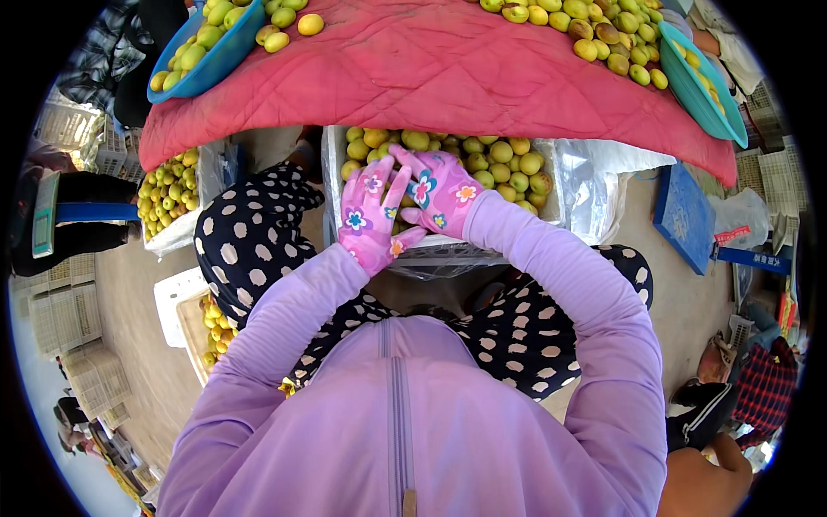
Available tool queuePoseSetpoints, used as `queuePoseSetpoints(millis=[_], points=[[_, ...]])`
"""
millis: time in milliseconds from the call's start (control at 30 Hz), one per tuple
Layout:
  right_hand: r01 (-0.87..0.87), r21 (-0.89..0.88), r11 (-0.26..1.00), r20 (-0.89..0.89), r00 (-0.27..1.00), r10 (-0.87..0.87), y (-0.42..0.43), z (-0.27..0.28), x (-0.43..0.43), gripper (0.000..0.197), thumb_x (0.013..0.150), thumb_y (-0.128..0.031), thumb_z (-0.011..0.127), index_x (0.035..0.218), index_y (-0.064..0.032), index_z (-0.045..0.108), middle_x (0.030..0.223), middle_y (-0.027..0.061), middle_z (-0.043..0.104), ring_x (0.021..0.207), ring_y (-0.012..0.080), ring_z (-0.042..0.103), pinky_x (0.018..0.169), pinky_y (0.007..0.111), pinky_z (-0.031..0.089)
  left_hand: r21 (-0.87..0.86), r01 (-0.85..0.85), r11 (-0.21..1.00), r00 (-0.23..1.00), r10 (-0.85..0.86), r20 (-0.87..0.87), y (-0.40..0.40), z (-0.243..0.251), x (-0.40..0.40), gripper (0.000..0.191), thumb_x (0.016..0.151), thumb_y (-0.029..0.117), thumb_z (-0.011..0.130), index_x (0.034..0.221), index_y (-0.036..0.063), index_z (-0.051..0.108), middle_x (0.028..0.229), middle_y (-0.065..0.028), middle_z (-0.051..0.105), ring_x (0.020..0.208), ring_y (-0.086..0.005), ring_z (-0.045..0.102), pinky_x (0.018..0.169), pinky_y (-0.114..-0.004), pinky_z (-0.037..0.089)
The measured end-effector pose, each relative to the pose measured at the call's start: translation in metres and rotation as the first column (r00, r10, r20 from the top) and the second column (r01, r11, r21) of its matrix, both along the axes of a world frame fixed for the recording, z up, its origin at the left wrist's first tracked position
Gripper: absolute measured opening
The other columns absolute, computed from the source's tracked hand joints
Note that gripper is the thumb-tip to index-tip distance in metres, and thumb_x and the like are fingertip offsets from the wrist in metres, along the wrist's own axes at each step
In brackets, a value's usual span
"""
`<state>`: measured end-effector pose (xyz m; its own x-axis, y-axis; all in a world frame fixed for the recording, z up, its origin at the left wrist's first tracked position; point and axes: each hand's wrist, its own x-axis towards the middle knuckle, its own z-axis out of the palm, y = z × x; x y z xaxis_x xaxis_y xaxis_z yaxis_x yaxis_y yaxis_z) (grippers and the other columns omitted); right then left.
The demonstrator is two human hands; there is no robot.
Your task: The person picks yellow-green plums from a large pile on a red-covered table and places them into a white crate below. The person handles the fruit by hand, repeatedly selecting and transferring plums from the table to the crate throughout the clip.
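Observation:
Before me a white foam box (332,174) holds round yellow-green fruits (501,152), some with brownish patches. My left hand (373,220), in a pink flowered glove, lies palm down over the fruits at the box's left side, thumb spread and fingers apart. In a matching glove, my right hand (442,190) reaches in from the right, its fingertips close to the left fingers and over the fruits. What lies under the right palm is hidden. Clear plastic film (591,187) hangs over the box's right side.
A red quilted cover (420,71) spans the front, bearing loose fruits (614,39), a blue basin (213,71) and a turquoise basin (701,84). Fruit boxes (169,194) stand left. A blue platform (686,216) is at right. Other people are nearby; stacked crates (64,313) stand far left.

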<state>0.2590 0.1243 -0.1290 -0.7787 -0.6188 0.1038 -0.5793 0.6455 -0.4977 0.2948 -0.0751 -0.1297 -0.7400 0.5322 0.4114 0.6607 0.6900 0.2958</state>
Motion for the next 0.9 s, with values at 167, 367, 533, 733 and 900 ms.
queuePoseSetpoints(millis=[167,367,533,733,900], points=[[-0.059,0.153,0.986,-0.430,0.895,0.121,0.037,0.004,0.010,0.045,0.088,-0.040,0.067,0.117,-0.0055,0.072,0.136,0.0149,0.063,0.127,0.0341,0.057,0.107,0.049,0.044,-0.165,-0.009,0.986,1.000,0.006,-0.024,0.001,-0.013,0.000,0.075,0.080,0.036,0.077,0.147,0.0112,0.054,0.145,-0.0141,0.052,0.137,-0.0425,0.044,0.117,-0.064,0.029],[0.118,0.096,0.988,-0.317,0.945,-0.082,0.090,-0.002,0.000,0.043,0.094,-0.040,0.065,0.123,-0.0086,0.071,0.136,0.0135,0.063,0.128,0.0337,0.056,0.110,0.049,0.042,-0.217,0.066,0.974,0.998,-0.064,0.015,-0.002,-0.009,-0.001,0.066,0.084,0.034,0.075,0.144,0.0134,0.058,0.148,-0.0145,0.052,0.140,-0.0425,0.042,0.118,-0.064,0.028],[0.218,-0.010,0.976,-0.283,0.935,-0.212,0.105,0.009,-0.006,0.044,0.100,-0.036,0.061,0.134,-0.0093,0.066,0.146,0.0138,0.057,0.136,0.0383,0.050,0.117,0.050,0.036,-0.223,0.026,0.975,1.000,-0.025,0.006,0.002,-0.009,-0.017,0.066,0.085,0.028,0.075,0.147,0.0130,0.055,0.149,-0.0147,0.052,0.141,-0.0407,0.043,0.118,-0.059,0.031],[0.040,-0.142,0.989,0.299,0.954,0.005,0.104,0.112,0.016,0.039,0.103,-0.034,0.059,0.130,-0.0074,0.068,0.122,0.0162,0.072,0.113,0.0349,0.068,0.098,0.043,0.053,0.036,0.338,0.940,0.927,-0.340,0.161,-0.003,0.038,-0.035,0.057,0.087,0.012,0.073,0.141,0.0051,0.058,0.137,-0.0161,0.061,0.121,-0.0334,0.063,0.100,-0.046,0.051],[0.250,-0.503,0.827,0.485,0.874,0.030,0.123,0.153,0.000,0.034,0.104,-0.027,0.061,0.125,-0.0035,0.072,0.115,0.0119,0.076,0.105,0.0207,0.071,0.091,0.034,0.055,-0.063,0.566,0.822,0.792,-0.563,-0.235,0.021,0.131,-0.077,0.054,0.073,0.008,0.076,0.126,0.0043,0.069,0.126,-0.0125,0.069,0.109,-0.0296,0.071,0.087,-0.043,0.057]])
